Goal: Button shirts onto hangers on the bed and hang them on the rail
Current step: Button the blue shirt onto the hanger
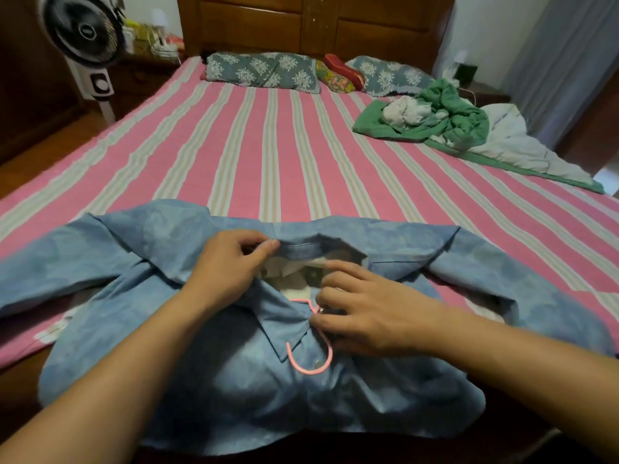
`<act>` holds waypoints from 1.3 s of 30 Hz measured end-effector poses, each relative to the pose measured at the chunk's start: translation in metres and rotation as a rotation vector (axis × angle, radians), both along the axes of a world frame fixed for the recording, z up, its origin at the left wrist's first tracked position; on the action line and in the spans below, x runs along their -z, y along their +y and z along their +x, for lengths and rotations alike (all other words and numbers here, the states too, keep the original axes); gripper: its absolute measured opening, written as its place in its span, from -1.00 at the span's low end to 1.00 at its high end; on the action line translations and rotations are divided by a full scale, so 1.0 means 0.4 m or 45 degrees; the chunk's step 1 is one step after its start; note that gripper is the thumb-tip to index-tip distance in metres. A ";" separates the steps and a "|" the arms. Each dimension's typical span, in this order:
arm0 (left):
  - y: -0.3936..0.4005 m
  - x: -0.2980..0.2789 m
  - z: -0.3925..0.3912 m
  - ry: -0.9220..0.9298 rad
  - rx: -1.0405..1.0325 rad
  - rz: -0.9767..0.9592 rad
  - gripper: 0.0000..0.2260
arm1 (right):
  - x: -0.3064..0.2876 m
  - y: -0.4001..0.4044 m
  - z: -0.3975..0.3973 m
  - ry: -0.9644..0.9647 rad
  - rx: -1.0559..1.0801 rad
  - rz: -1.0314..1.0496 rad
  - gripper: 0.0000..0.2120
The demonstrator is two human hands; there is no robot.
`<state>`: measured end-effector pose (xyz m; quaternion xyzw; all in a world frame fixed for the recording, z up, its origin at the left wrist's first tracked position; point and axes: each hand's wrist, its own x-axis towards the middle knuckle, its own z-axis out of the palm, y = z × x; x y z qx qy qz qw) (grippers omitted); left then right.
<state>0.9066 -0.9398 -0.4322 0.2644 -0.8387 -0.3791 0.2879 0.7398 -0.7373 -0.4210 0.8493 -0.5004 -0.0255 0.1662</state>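
A light blue shirt (234,380) lies spread across the near edge of the bed, collar toward me. A pink hanger (310,365) sits inside it, its hook poking out below the collar. My left hand (227,266) pinches a fold of the shirt's fabric near the collar opening between thumb and fingers. My right hand (361,313) rests on the right side of the collar, fingers curled onto the placket next to the hanger's neck; what the fingertips hold is hidden. A small button (317,364) shows by the hook.
The bed (268,145) has a pink and beige striped sheet. A heap of green and white clothes (435,122) lies at the far right. Pillows (261,72) line the wooden headboard. A standing fan (83,31) is at the far left.
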 end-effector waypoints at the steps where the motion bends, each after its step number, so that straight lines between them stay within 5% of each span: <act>1: 0.003 -0.009 0.001 0.068 -0.007 0.012 -0.87 | 0.001 -0.011 -0.004 -0.048 -0.067 -0.103 -0.76; 4: -0.013 -0.049 -0.004 0.295 -0.101 -0.007 -0.83 | -0.057 -0.092 -0.041 -0.297 0.042 -0.411 -0.90; 7: -0.070 -0.071 0.005 0.414 -0.190 -0.011 -0.84 | -0.142 -0.172 -0.079 -0.387 0.245 -0.231 -0.88; 11: -0.143 0.006 0.025 -0.040 -0.224 -0.261 -0.84 | -0.092 -0.132 -0.063 -0.057 0.175 0.278 -0.71; 14: -0.175 0.059 0.036 -0.353 -0.061 -0.418 -0.83 | -0.012 -0.085 -0.041 -0.029 0.093 0.374 -0.56; 17: -0.193 0.074 0.053 -0.474 0.031 -0.346 -0.81 | 0.039 -0.075 -0.034 -0.071 0.081 0.241 -0.51; 21: -0.219 0.074 0.074 -0.542 -0.043 -0.176 -0.46 | 0.035 -0.100 -0.038 -0.195 -0.023 -0.199 -0.85; 24: -0.221 0.048 0.096 -0.272 -0.201 -0.182 -0.45 | -0.066 -0.183 -0.073 -0.626 0.427 -0.396 -0.82; 27: -0.212 0.014 0.096 0.089 -0.390 -0.553 -0.60 | -0.188 -0.337 -0.149 -0.982 0.958 -0.319 -0.78; 29: -0.214 0.013 0.078 0.098 -0.418 -0.787 -0.60 | -0.246 -0.472 -0.240 -1.166 1.109 -0.218 -0.77; 33: -0.221 0.095 0.031 -0.406 -0.356 -0.846 -0.47 | -0.313 -0.693 -0.435 -1.074 1.348 -0.412 -0.77; 36: -0.237 0.152 0.006 -0.994 -0.340 -0.541 -0.39 | -0.242 -0.774 -0.534 -0.749 1.658 -0.164 -0.34; 39: -0.261 0.199 -0.004 -1.215 -0.282 -0.281 -0.43 | -0.084 -0.745 -0.461 -0.550 1.535 -0.053 -0.32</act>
